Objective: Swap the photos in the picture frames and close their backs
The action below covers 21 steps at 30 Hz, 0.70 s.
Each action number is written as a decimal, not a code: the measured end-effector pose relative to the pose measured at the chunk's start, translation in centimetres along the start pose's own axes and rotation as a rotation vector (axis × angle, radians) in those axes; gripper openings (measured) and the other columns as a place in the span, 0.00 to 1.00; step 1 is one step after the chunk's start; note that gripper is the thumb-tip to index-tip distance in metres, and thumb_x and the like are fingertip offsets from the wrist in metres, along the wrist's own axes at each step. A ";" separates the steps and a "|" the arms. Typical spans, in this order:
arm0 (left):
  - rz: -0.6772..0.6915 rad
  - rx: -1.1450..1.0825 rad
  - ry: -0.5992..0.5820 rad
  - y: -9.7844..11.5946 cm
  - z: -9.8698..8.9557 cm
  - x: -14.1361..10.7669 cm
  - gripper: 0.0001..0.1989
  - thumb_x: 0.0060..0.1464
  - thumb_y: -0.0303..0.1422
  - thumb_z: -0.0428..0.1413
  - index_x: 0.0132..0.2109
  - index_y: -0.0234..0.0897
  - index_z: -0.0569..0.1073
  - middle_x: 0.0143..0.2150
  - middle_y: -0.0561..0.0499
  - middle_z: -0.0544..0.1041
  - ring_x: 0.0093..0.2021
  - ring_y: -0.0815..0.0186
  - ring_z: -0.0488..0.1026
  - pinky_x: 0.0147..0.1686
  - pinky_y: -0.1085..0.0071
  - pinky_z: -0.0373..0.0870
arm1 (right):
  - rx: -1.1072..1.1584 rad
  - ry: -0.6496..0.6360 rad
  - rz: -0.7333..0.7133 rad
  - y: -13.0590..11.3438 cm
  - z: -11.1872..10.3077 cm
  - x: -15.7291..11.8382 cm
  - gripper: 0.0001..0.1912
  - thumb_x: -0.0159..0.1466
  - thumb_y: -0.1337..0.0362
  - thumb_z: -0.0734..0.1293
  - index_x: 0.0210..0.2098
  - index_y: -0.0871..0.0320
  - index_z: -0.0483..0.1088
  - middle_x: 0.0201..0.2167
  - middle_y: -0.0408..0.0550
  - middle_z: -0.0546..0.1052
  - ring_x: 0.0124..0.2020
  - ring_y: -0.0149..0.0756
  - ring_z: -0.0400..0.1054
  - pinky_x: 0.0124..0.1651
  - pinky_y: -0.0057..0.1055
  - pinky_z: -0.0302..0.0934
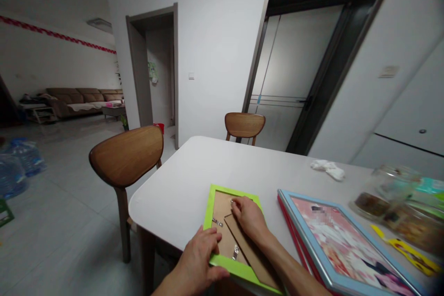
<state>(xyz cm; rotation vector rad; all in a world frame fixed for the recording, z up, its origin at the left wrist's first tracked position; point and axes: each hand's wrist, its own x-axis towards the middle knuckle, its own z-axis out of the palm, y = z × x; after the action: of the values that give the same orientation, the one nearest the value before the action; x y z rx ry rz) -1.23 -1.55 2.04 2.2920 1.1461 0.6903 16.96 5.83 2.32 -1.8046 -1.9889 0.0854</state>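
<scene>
A bright green picture frame (209, 212) lies back side up on the white table, showing its brown backing board (221, 203). Metal clips (235, 252) sit on the board, and a brown stand flap (248, 247) runs toward the near edge. My left hand (201, 256) holds the frame's lower left corner, thumb on the near edge and fingers over the left side. Over the upper part of the backing, my right hand (248, 216) pinches at a small metal clip (232, 201), mostly hidden by the fingertips.
Blue picture frame (338, 240) on a red one, right. Beyond are crumpled white tissue (328, 169), glass jars (374, 199) and a yellow packet (412, 254). Wooden chairs stand left (130, 155) and behind (244, 125) the white table (166, 194).
</scene>
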 end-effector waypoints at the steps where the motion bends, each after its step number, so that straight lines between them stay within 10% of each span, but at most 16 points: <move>1: 0.001 0.004 0.001 0.0 0.0 0.0 0.19 0.37 0.37 0.61 0.38 0.35 0.69 0.50 0.43 0.68 0.53 0.59 0.61 0.54 0.59 0.50 | -0.010 0.008 0.035 0.4 0.3 0.6 0.14 0.58 0.64 0.55 0.33 0.61 0.70 0.31 0.51 0.73 0.34 0.34 0.65 0.37 0.27 0.53; 21: 0.058 0.026 -0.003 -1.2 1.0 0.3 0.27 0.35 0.37 0.62 0.45 0.34 0.66 0.49 0.39 0.68 0.52 0.54 0.61 0.53 0.51 0.50 | -0.030 -0.010 0.127 0.3 1.4 2.8 0.14 0.56 0.60 0.56 0.27 0.56 0.72 0.28 0.48 0.74 0.32 0.32 0.66 0.33 0.25 0.53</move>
<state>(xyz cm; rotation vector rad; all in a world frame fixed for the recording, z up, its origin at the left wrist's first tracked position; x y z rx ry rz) -1.13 -0.90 0.57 2.3553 1.0974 0.6975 16.62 8.92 1.79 -1.9516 -1.8900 0.1047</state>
